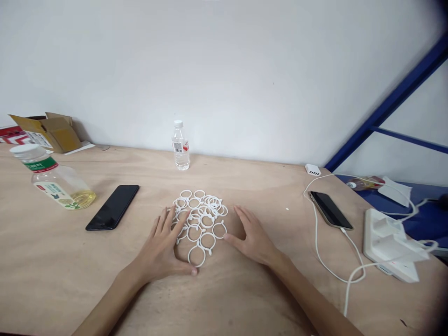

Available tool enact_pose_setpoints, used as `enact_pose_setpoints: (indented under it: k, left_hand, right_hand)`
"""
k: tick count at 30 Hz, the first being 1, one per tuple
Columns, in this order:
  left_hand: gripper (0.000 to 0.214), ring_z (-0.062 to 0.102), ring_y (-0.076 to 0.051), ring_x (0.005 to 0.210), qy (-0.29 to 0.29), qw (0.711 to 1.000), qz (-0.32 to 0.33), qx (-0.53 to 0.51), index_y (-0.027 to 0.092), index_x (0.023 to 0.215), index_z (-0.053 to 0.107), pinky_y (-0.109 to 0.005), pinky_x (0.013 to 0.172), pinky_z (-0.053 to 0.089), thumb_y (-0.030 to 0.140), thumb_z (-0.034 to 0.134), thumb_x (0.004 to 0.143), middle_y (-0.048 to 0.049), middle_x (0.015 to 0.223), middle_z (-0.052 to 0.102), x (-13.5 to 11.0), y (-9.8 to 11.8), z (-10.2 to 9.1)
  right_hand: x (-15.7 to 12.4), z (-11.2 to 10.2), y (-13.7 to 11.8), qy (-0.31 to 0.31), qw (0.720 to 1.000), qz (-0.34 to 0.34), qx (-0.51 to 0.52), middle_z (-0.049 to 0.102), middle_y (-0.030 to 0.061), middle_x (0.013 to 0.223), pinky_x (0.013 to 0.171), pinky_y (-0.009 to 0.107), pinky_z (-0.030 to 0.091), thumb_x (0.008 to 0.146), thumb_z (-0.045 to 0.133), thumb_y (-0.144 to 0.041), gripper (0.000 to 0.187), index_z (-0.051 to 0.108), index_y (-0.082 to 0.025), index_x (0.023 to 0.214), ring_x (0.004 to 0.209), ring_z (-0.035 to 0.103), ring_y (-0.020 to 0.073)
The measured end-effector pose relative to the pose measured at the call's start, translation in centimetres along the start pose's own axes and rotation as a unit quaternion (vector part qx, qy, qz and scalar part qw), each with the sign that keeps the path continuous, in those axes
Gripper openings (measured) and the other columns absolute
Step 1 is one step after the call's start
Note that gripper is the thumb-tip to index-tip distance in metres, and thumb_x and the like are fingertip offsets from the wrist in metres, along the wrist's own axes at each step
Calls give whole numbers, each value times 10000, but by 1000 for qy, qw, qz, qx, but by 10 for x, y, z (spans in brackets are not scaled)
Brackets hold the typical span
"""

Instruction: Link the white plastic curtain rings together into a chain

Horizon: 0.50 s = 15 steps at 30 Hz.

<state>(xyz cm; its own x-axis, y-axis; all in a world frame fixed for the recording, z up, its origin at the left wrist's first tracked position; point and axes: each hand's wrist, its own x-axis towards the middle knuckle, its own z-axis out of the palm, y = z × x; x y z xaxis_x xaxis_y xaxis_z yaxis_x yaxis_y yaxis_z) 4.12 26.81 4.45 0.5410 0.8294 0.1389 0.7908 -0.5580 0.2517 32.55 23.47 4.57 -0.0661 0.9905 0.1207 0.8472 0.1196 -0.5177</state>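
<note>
A loose pile of white plastic rings [205, 241], each with a small tab, lies flat on the wooden table between my two hands. Many of the rings overlap, most densely toward the far right of the pile. At the pile's left side, my left hand [159, 252] is open, its fingers over the leftmost rings and its thumb beside the nearest ring. My right hand [254, 238] is also open, at the right side, with its thumb tip at the edge of one ring and its fingers pointing forward. Some rings are partly hidden under my left fingers.
A black phone [112, 207] and a large bottle with yellow liquid [58, 184] are on the left. Behind the rings stands a water bottle [181, 148]. A charging phone [331, 210], its white cable and a power strip [388, 240] lie right. An open cardboard box [61, 133] sits far left.
</note>
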Motion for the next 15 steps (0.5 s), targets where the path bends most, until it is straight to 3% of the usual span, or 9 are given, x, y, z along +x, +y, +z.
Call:
enact_pose_setpoints:
  k: [2,5,8,15]
  left_hand:
    - [1239,44,-468,1389,-2,1000,3,-2,280,1487,122,-631,1060,189,818,605,481,-132,1562,73,9,4,2]
    - [1206,45,-465,1390,-15,1000,-1,-8,289,1481,158,-631,1066,164,825,589,491,-122,1566,52,27,12,5]
    - [1194,28,-462,1392,-35,999,-10,-17,292,1477,179,-626,1072,152,821,592,490,-116,1567,56,49,18,8]
    - [1152,1,-432,1403,-38,999,-10,-28,308,1474,178,-602,1089,110,820,574,520,-125,1567,42,104,27,23]
  right_hand:
    - [-7,0,-2,-51,998,-2,-46,222,152,1534,1146,503,182,734,534,-679,974,229,-116,1468,1411,189,311]
    - [-12,2,-1,-79,992,-14,-93,142,133,1555,1165,499,95,720,493,-727,1028,164,-125,1485,1431,108,298]
    - [-12,4,0,-72,991,-7,-111,154,112,1556,1164,489,93,729,464,-734,1007,160,-147,1488,1434,102,283]
    - [4,-2,10,-31,990,63,-122,235,154,1528,1142,498,132,743,411,-750,991,228,-97,1466,1418,169,311]
